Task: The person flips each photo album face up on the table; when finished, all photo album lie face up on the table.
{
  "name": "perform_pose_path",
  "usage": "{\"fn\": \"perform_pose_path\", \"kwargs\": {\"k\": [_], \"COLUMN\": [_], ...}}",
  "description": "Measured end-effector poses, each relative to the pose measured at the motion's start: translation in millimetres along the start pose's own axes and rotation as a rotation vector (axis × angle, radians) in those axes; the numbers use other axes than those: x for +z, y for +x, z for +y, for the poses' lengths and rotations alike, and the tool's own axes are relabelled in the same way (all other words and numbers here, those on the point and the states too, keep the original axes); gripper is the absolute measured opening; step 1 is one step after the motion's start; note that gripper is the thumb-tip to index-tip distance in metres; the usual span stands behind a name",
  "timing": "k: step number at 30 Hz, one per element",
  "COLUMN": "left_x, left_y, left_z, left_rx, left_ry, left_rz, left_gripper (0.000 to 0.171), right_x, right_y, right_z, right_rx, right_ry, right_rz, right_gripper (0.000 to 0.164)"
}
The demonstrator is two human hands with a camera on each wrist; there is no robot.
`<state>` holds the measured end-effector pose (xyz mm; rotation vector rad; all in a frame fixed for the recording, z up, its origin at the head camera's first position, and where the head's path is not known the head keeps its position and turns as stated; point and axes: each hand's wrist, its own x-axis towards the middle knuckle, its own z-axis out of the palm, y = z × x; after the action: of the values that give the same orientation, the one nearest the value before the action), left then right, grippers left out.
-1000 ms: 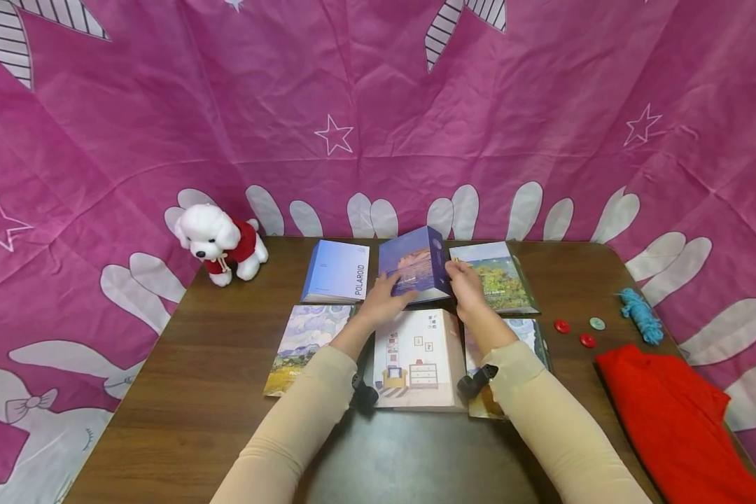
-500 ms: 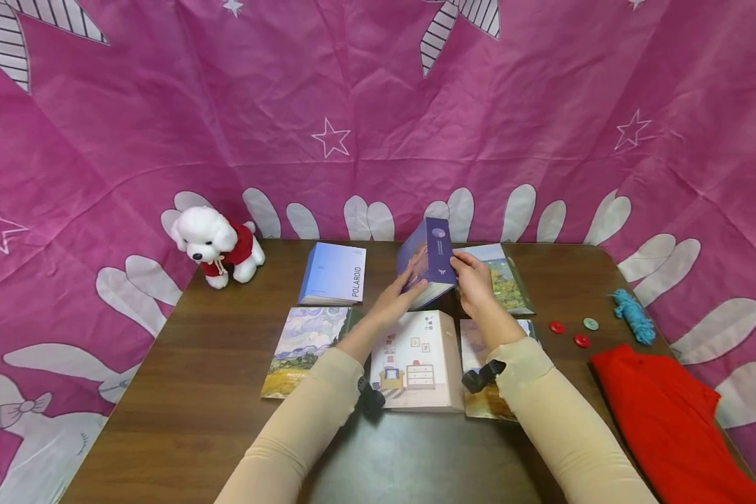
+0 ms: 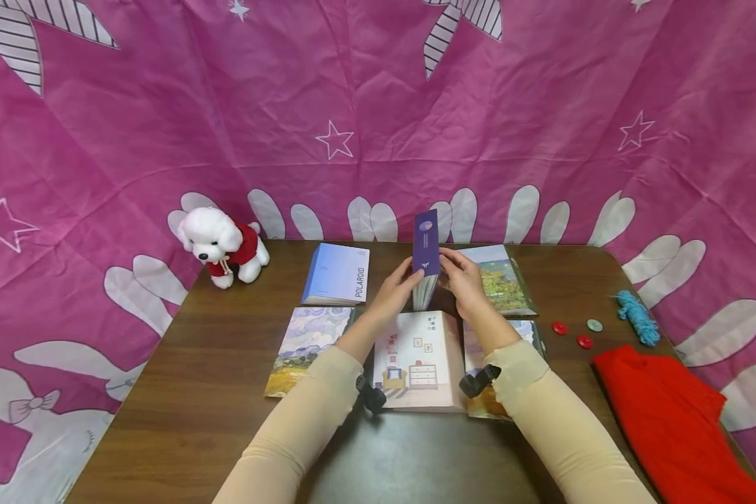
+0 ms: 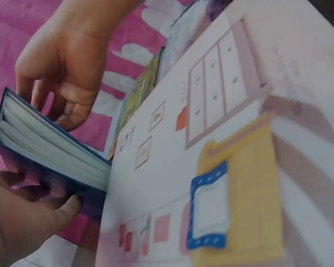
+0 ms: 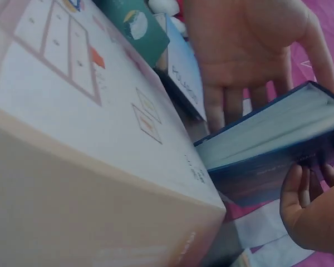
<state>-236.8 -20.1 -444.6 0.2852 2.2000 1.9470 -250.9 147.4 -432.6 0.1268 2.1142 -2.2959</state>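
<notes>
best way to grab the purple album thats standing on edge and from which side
Probably by its two broad covers, just below the spine, coming from left and right at once. The purple album stands spine up with its page ends toward the person, so the flat covers face sideways; the white album lies close on the near side, likely making that approach tighter.

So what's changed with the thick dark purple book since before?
The thick dark purple-blue album has been tipped up on edge: its spine now faces the head camera, and its picture cover has turned out of that view. The left hand and right hand already had hold of it and still do. The white plush dog in red, pale blue POLAROID album and red cloth stayed put.
</notes>
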Motion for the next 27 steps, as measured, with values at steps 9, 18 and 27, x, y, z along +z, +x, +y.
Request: {"fn": "perform_pose_path", "kwargs": {"k": [9,18,27], "left_x": [-15.0,-31.0,-39.4], "left_y": [2.3,3.5,5.2], "left_z": [6.2,-0.3,-20.6], "left_rx": [0.196,0.141,-0.066], "left_ry": [0.136,0.239,0.168], "left_rz": [0.034,0.051,0.130], "left_gripper": [0.058,0.057,0.063], "right_x": [4,-6,-9], "right_y": [6,15,12], "right_z": [10,27,34], "right_rx": [0.066,0.209,0.203], "right_ry": [-0.109,-0.215,-0.256], "right_rz": [-0.122,-0.188,-0.145], "right_gripper": [0.051,0.063,0.066]}}
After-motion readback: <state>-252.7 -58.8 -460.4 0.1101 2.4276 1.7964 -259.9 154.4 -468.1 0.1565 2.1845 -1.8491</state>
